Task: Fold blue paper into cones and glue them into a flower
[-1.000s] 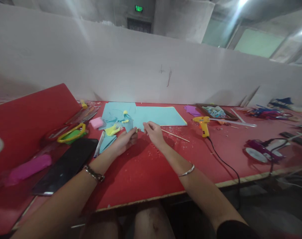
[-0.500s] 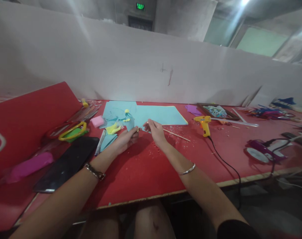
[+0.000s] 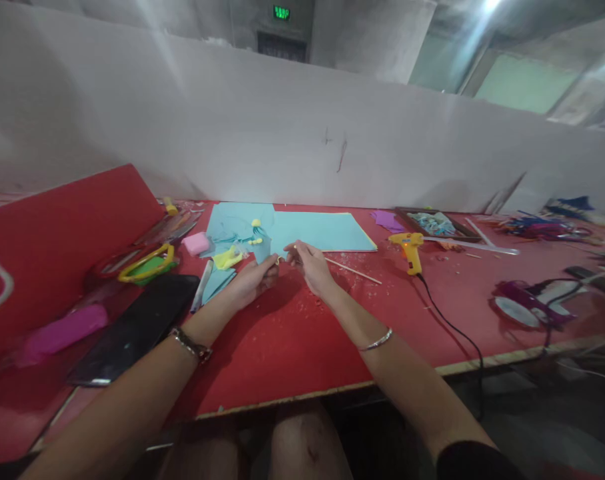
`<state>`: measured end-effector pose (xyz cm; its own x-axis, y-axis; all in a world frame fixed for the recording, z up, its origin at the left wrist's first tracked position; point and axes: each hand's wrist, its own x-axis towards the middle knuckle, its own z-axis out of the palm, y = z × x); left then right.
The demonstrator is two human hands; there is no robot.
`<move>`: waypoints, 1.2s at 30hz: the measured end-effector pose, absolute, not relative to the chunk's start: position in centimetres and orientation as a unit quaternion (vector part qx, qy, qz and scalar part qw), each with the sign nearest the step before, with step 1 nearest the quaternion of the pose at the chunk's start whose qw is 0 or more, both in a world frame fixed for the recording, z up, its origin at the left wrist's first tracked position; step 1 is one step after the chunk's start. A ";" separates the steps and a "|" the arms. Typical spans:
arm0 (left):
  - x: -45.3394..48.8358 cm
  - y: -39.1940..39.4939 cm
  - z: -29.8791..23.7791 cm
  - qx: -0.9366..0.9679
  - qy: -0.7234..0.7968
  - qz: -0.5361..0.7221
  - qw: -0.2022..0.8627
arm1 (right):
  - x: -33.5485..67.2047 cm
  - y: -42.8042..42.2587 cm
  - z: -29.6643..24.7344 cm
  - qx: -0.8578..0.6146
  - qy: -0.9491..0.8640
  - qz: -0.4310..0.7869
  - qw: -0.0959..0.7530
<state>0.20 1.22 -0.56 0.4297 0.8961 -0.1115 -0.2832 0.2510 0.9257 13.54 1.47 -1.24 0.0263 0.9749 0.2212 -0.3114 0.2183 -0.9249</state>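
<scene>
Since half a second ago the right hand point(image 3: 310, 265) has slid slightly toward the left hand point(image 3: 252, 279), so their fingertips nearly meet. The fingers of both hands are closed in a pinch on a small yellow piece point(image 3: 278, 260), too small to identify. It is held just above the table point(image 3: 282, 347), at the near edge of the blue paper sheet point(image 3: 327, 231). Toward the far right edge, a shallow dark tray point(image 3: 401, 213) holds pale blue scraps point(image 3: 432, 223).
</scene>
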 end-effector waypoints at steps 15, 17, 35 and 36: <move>0.2 1.1 -0.5 0.484 0.352 0.395 0.697 | 13.7 1.8 -1.5 -0.381 -0.475 0.481 0.631; 0.2 1.1 -0.5 0.489 0.351 0.393 0.695 | 13.7 1.9 -1.5 -0.387 -0.475 0.477 0.630; 0.4 0.6 -0.5 0.615 0.372 0.342 0.606 | 13.6 1.2 -0.4 -0.374 -0.482 0.407 0.679; 0.3 0.7 -0.6 0.620 0.373 0.337 0.603 | 13.6 0.9 -0.1 -0.375 -0.489 0.388 0.685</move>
<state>0.33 0.69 -0.62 0.4949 0.8684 -0.0307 0.0555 0.0036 0.9985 13.64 0.90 -0.12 0.2209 0.8987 0.3789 -0.1642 0.4173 -0.8938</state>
